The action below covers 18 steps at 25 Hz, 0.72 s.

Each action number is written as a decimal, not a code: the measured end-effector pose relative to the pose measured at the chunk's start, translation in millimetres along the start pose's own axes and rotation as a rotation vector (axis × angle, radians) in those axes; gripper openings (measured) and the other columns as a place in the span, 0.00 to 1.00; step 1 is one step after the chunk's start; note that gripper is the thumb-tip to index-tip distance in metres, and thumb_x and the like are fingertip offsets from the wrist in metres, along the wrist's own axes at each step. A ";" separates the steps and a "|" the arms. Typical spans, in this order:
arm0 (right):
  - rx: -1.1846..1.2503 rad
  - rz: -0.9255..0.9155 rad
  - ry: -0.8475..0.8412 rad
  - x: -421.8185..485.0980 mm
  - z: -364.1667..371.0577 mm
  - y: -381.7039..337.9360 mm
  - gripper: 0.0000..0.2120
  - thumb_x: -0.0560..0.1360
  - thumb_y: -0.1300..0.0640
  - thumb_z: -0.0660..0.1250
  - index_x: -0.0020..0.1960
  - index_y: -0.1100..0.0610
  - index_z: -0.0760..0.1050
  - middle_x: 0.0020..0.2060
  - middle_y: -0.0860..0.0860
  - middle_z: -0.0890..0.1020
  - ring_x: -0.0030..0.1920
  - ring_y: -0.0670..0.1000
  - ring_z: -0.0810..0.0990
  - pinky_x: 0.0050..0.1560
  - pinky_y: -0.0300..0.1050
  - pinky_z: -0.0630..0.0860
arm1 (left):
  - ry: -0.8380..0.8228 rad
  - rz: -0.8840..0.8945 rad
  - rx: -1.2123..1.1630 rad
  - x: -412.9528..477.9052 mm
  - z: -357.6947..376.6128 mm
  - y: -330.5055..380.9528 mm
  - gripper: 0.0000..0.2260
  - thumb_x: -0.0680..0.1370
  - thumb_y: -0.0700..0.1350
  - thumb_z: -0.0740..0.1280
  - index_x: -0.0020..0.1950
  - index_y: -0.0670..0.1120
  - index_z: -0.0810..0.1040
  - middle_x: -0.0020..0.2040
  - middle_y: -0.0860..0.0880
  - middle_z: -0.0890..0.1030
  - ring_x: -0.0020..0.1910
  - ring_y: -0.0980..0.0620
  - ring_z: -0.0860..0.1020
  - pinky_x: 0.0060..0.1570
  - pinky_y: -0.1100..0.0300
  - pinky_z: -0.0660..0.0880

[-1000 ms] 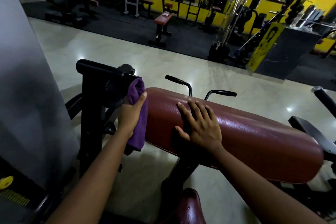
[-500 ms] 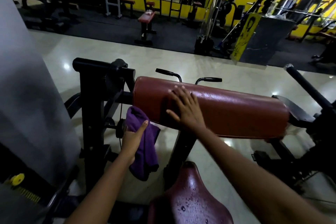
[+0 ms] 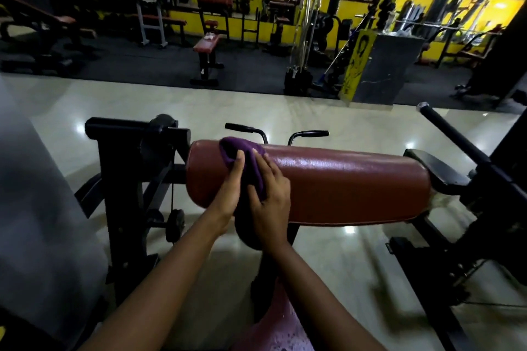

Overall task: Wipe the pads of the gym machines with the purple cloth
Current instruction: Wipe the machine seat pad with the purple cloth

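The purple cloth [image 3: 242, 151] drapes over the left end of the red-brown pad [image 3: 342, 185]. The left hand [image 3: 228, 194] grips it, thumb on top and fingers seemingly tucked beneath, while the right hand [image 3: 272, 199] lies flat on it. A black frame [image 3: 122, 179] crowds the left, two handles [image 3: 245, 129] rise behind, and the seat [image 3: 279, 328] below is cut off.

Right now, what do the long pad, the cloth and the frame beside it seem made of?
The pad looks like red-brown vinyl or faux leather: glossy, finely grained, with light streaks on top. The cloth seems soft fabric, perhaps microfibre: matte purple, bunched in folds. The frame looks like black-painted steel: squared, rigid bars; dim light hides its finish.
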State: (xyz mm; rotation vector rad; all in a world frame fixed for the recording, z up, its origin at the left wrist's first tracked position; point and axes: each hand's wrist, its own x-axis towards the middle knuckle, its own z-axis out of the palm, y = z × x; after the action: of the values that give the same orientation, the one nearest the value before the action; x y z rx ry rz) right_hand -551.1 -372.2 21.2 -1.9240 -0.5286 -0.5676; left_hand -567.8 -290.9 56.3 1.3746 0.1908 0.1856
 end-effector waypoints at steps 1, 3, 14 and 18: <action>-0.111 -0.023 0.067 14.8 -2.1 1.8 0.28 0.71 0.50 0.56 0.71 0.42 0.59 0.68 0.53 0.70 0.58 0.52 0.70 0.60 0.45 0.66 | 0.050 0.096 0.281 13.7 -0.8 1.2 0.26 0.76 0.65 0.52 0.52 0.47 0.78 0.49 0.45 0.82 0.50 0.50 0.80 0.55 0.55 0.73; -0.405 -0.047 0.139 41.8 0.8 10.2 0.27 0.72 0.48 0.56 0.71 0.42 0.61 0.68 0.55 0.70 0.60 0.56 0.69 0.58 0.51 0.67 | 0.249 0.422 0.848 45.4 -8.7 -9.1 0.29 0.75 0.64 0.50 0.51 0.42 0.77 0.51 0.42 0.81 0.53 0.44 0.77 0.55 0.52 0.69; -0.831 -0.116 0.048 85.9 -18.5 93.0 0.24 0.68 0.42 0.57 0.62 0.45 0.75 0.55 0.55 0.81 0.59 0.58 0.77 0.56 0.54 0.73 | 0.415 0.707 1.445 100.1 -40.7 -53.8 0.26 0.79 0.55 0.48 0.61 0.42 0.77 0.60 0.43 0.80 0.61 0.42 0.78 0.65 0.51 0.61; -0.833 0.077 0.197 84.5 -48.2 106.7 0.24 0.70 0.42 0.57 0.63 0.46 0.75 0.59 0.57 0.79 0.65 0.62 0.72 0.60 0.61 0.69 | 0.429 0.704 1.445 100.1 -37.4 -53.2 0.23 0.77 0.54 0.53 0.62 0.42 0.77 0.60 0.43 0.80 0.61 0.42 0.77 0.66 0.50 0.60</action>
State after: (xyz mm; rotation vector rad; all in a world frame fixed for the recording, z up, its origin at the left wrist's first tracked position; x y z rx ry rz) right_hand -428.5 -448.2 14.1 -2.6061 -0.0740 -1.0227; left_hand -478.7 -240.9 -5.5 2.8007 0.1872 1.0893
